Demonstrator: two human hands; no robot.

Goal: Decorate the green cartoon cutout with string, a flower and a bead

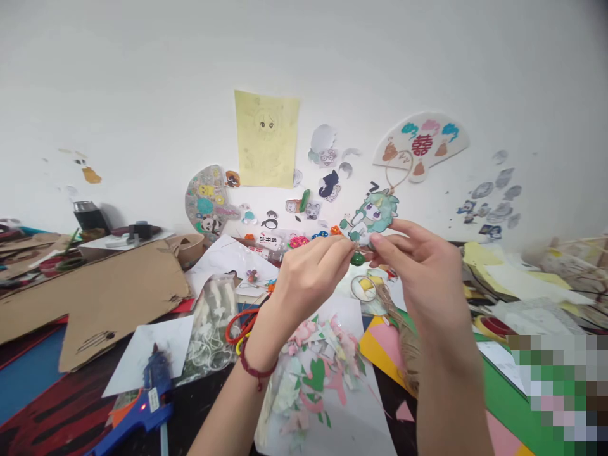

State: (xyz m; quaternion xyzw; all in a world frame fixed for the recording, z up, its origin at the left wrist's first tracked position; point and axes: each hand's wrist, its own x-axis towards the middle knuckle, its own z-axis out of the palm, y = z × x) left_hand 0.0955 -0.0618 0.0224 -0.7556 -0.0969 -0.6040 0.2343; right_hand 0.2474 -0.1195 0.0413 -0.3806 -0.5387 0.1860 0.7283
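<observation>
A paper character charm [377,212] with teal hair is held up in front of the wall, a twine loop [398,170] rising from its top. My right hand [422,263] grips it by the lower right edge between thumb and fingers. At the charm's bottom, my left hand [311,272] has its fingertips pinched together; what lies between them is hidden. A round green bead [358,258] shows just below those fingertips. Under my hands, pink and green paper scraps [316,377] cover a white sheet [363,411].
A blue hot glue gun [154,386] with a lit red light lies at the left front. Cardboard [128,291] sits behind it, beside a bag of white cords [213,323]. Orange-handled scissors [240,326] are near my left wrist. A twine bundle [403,335] lies right of centre.
</observation>
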